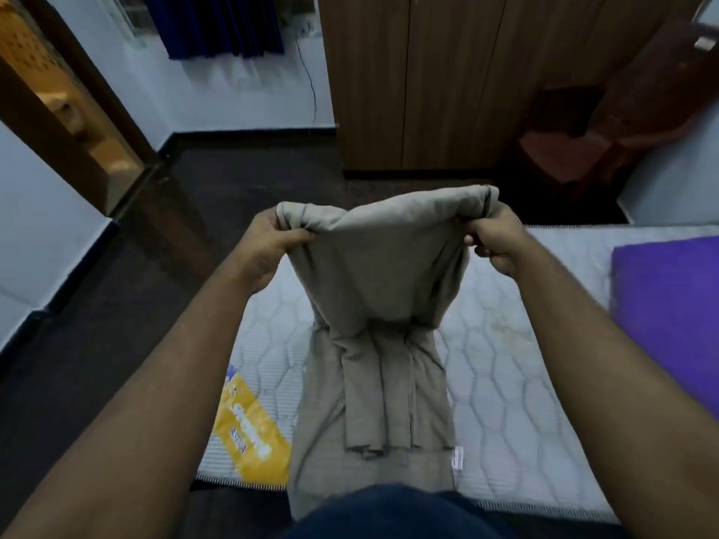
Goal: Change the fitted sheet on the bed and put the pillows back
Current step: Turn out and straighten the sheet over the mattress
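- A folded grey-beige sheet (373,305) is held up over the bare mattress (505,383), at frame centre; its upper edge is stretched between both hands, its lower folds hang and rest on the mattress toward 6 o'clock.
- The left hand (268,247) is seen at about 10 o'clock of the sheet, fingers curled round a bunched upper corner, thumb on the near side.
- The right hand (494,243) is seen at about 2 o'clock of the sheet, fingers closed tight over the other upper corner, which is rolled above the knuckles.
- A small white tag (458,457) is noted on the sheet's lower right edge, toward 5 o'clock.
- The mattress is white and quilted in a hexagon pattern; a yellow printed label (249,429) lies on its near left corner, at 7 o'clock, just beside the sheet. The print is too blurred to be read.
- A purple item (669,305), pillow or folded cloth, cannot be told, lies on the mattress at 3 o'clock, well apart from the sheet.
- A wooden wardrobe (428,79) is recorded at 12 o'clock, a dark chair (564,149) at 1 o'clock, a blue curtain (218,25) at 11 o'clock, an open doorway (58,103) at 10 o'clock.
- The floor (116,305) is dark.
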The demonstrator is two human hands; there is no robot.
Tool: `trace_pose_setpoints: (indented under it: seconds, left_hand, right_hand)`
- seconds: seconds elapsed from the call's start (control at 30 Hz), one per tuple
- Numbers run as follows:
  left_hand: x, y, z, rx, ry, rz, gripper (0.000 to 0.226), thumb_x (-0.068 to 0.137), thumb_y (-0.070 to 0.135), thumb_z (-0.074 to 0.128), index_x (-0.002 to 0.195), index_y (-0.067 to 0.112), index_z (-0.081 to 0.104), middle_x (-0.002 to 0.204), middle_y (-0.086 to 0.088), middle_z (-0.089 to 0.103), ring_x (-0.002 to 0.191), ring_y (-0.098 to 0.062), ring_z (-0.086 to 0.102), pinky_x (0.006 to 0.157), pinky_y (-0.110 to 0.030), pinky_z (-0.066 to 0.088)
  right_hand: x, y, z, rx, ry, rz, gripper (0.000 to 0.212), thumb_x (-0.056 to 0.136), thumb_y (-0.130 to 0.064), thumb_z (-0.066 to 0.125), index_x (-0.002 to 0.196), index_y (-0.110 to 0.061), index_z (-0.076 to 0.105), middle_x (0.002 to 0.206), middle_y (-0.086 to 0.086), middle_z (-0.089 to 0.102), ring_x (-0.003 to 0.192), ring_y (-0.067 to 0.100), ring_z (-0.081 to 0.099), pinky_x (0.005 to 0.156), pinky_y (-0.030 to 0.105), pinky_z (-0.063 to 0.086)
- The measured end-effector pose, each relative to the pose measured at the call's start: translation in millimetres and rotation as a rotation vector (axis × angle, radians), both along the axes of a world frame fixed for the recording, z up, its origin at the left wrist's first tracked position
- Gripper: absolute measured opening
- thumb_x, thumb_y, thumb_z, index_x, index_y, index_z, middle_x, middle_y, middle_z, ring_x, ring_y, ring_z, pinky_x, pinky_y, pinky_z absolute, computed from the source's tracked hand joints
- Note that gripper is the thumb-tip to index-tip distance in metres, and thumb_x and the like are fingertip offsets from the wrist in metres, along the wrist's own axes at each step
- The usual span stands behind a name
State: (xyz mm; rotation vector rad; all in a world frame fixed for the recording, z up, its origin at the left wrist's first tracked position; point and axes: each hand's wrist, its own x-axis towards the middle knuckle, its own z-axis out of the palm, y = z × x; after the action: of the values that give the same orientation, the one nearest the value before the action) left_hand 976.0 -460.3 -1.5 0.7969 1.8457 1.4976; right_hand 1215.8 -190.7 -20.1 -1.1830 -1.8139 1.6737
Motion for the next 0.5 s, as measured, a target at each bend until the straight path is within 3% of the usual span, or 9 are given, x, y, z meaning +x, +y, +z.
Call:
trace_pose_setpoints:
  seconds: [0.1,0.17,0.27,0.33,0.4,0.43,0.5]
  left_hand:
    - [27,-18,-35,0.030,-0.119,0.009,0.015,0.079,-0.009,0.061,0.091,-0.005,0.068,0.092,-0.015,0.073,0.092,-0.023,0.070,0.082,-0.031,0.055]
    - [42,-29,-55,0.014,-0.210,0.046,0.014,0.074,0.009,0.068,0.085,0.000,0.067,0.080,-0.013,0.065,0.078,-0.020,0.063,0.073,-0.030,0.048]
    - [58,-44,-80,-0.052,-0.287,0.177,0.038,0.068,0.046,0.078,0.067,0.018,0.053,0.067,-0.005,0.040,0.061,-0.016,0.039,0.061,-0.033,0.028]
    - [67,-59,-95,-0.068,-0.301,0.226,0.053,0.068,0.060,0.080,0.064,0.019,0.047,0.068,-0.006,0.038,0.064,-0.019,0.038,0.063,-0.035,0.028]
    - [74,-76,-109,-0.053,-0.325,0.257,0.062,0.063,0.066,0.084,0.078,0.011,0.059,0.080,-0.009,0.048,0.076,-0.020,0.044,0.073,-0.036,0.033]
    - [76,-84,-115,-0.048,-0.331,0.268,0.062,0.065,0.064,0.085,0.087,0.011,0.062,0.085,-0.009,0.050,0.080,-0.020,0.046,0.076,-0.037,0.034]
    - [84,-101,-125,-0.054,-0.322,0.270,0.042,0.082,0.045,0.081,0.089,0.008,0.062,0.084,-0.010,0.051,0.080,-0.019,0.048,0.077,-0.037,0.036]
  right_hand:
    - [28,-27,-40,-0.016,-0.046,-0.009,0.035,0.079,0.015,0.047,0.089,-0.015,0.059,0.067,0.005,0.056,0.043,0.007,0.046,0.045,0.022,0.023]
    - [43,-45,-61,-0.008,-0.082,-0.031,0.031,0.076,0.013,0.048,0.086,-0.012,0.062,0.065,0.009,0.057,0.046,0.012,0.047,0.045,0.023,0.026]
    - [64,-76,-78,0.029,-0.109,-0.014,0.025,0.078,0.012,0.053,0.080,-0.010,0.067,0.064,0.016,0.062,0.047,0.017,0.053,0.043,0.023,0.035]
    - [78,-100,-88,0.011,-0.082,0.032,0.026,0.079,0.015,0.056,0.082,-0.008,0.068,0.066,0.017,0.068,0.054,0.021,0.064,0.046,0.027,0.049]
    - [92,-119,-102,-0.024,-0.046,0.040,0.030,0.079,0.018,0.058,0.087,-0.008,0.070,0.078,0.017,0.072,0.074,0.029,0.071,0.063,0.038,0.061]
    - [100,-126,-111,-0.033,-0.037,0.039,0.031,0.078,0.021,0.059,0.089,-0.006,0.069,0.085,0.017,0.072,0.082,0.030,0.071,0.070,0.041,0.062]
    - [115,-142,-127,-0.027,-0.076,0.043,0.032,0.079,0.024,0.057,0.092,-0.003,0.066,0.091,0.011,0.070,0.089,0.024,0.067,0.072,0.034,0.059]
